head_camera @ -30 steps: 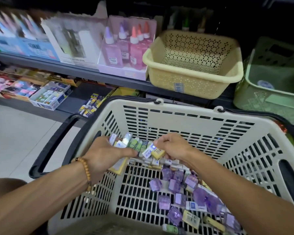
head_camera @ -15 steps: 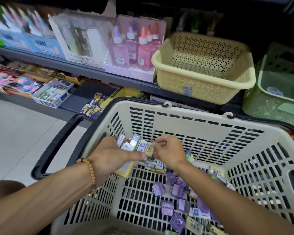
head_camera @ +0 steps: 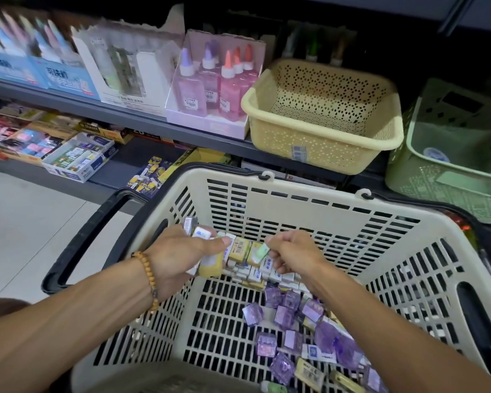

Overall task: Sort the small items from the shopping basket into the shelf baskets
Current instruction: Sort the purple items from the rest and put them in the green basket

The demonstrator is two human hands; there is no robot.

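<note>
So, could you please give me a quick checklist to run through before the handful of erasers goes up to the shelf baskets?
1. Left hand grips a stack of small wrapped erasers: ok.
2. Right hand pinches one small pale green eraser: ok.
3. Yellow perforated plastic shelf basket is within view, nothing visible inside: ok.
4. Green plastic shelf basket is partly cut off, contents unclear: cannot tell.
5. Purple wrapped items lie unsorted in the cream slotted shopping basket: not ok.
6. Which shelf basket takes the erasers: cannot tell.
</note>
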